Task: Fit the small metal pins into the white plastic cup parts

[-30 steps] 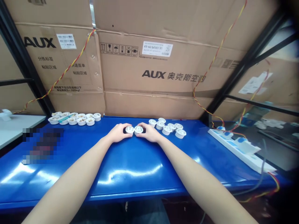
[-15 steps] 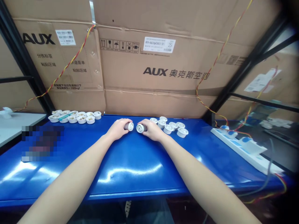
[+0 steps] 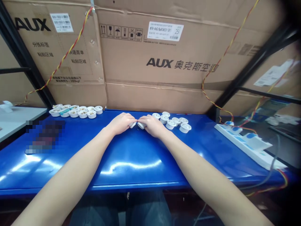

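1. White cup (image 3: 132,125) in the left hand (image 3: 122,123) and second cup (image 3: 141,125) in the right hand (image 3: 151,124) are at twelve o'clock, tilted, over the blue table (image 3: 131,153).
2. The fingers of each hand are bent closely around its own cup.
3. Seven more cups (image 3: 171,124) stand at one o'clock, two rows of cups (image 3: 91,115) at eleven.

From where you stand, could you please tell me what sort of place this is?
Probably a workshop or small assembly station, though I cannot be certain: white round containers sit in two groups on a blue tabletop, with AUX-printed cardboard standing behind.
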Tool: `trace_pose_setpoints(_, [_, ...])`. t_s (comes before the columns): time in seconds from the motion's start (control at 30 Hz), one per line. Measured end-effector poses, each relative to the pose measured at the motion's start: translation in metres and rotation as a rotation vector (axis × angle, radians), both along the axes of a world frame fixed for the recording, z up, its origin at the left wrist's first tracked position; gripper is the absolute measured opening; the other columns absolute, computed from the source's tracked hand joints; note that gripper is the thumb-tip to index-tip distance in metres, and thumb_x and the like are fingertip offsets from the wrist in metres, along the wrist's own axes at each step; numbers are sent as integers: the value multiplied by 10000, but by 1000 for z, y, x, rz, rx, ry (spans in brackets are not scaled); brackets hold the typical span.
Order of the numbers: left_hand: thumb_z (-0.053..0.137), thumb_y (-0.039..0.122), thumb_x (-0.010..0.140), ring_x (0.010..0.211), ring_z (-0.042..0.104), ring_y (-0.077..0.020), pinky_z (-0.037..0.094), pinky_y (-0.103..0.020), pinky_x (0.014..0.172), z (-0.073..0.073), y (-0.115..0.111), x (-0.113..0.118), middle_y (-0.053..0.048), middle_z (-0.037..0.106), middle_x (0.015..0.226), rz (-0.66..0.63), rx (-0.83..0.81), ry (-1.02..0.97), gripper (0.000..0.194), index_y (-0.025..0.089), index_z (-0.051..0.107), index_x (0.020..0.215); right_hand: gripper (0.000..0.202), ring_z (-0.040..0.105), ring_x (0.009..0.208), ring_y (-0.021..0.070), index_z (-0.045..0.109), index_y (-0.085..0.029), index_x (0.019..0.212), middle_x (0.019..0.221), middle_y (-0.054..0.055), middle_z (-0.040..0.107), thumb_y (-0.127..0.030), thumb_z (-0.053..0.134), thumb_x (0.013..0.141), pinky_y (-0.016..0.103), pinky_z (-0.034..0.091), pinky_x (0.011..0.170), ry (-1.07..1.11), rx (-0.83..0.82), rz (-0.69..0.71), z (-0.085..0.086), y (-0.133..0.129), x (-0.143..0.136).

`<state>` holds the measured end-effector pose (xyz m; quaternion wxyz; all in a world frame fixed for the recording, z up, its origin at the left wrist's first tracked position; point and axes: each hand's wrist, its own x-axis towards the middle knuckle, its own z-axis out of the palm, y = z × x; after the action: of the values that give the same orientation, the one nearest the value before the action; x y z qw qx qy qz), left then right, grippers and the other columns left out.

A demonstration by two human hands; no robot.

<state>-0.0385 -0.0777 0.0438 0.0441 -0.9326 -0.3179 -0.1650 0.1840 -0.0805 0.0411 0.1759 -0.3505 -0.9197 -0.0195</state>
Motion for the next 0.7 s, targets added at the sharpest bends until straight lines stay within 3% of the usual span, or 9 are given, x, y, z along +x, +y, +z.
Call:
trace_pose_setpoints(0.1, [516, 127, 843, 1146, 579, -214, 421, -362, 1006, -1, 1, -2, -39, 666, 1219, -12, 38, 7, 396, 259, 637, 1197, 445, 587, 1081, 226, 664, -227, 1139, 1190, 54, 675, -15, 515, 777, 326, 410, 951, -29, 10, -53, 3, -2, 1])
trace_pose_setpoints(0.27, [502, 112, 847, 1121, 588, -213, 443, -360, 966, 2, 2, -3, -43, 679, 1190, -55, 107, 30, 360, 233, 651, 1152, 391, 627, 985, 265, 575, -210, 1210, 1096, 84, 698, -202, 613, 820, 324, 447, 817, -41, -13, -286, 6, -5, 7])
trace_pose_setpoints(0.43, [465, 63, 832, 1108, 593, -214, 444, -354, 968, 8, 0, 1, -27, 697, 1149, -138, 70, 57, 354, 230, 685, 1054, 367, 636, 967, 252, 568, -206, 1200, 1093, 87, 694, -251, 618, 839, 306, 450, 791, -12, -73, -299, 0, -1, 10])
trace_pose_setpoints(0.5, [522, 98, 810, 1097, 607, -219, 460, -345, 955, 5, -1, 2, -26, 691, 1156, -72, 4, -4, 344, 241, 674, 1083, 349, 624, 1015, 245, 602, -200, 1167, 1141, 88, 677, -274, 641, 829, 306, 451, 835, 43, -92, -296, -4, 2, 9])
trace_pose_setpoints(0.6, [653, 239, 763, 1071, 630, -244, 487, -356, 941, -8, 2, -2, -55, 676, 1182, 178, -100, -245, 378, 225, 643, 1141, 394, 609, 1071, 258, 652, -181, 1151, 1175, 111, 662, -372, 684, 808, 324, 444, 901, 98, -126, -358, -11, 8, 7])
trace_pose_setpoints(0.7, [692, 366, 753, 977, 675, -230, 521, -344, 896, -21, 7, -7, -61, 714, 1093, 380, -296, -493, 416, 200, 630, 1130, 418, 640, 1012, 266, 688, -186, 1130, 1095, 116, 700, -493, 604, 859, 339, 461, 877, 109, -190, -444, -14, 12, 7])
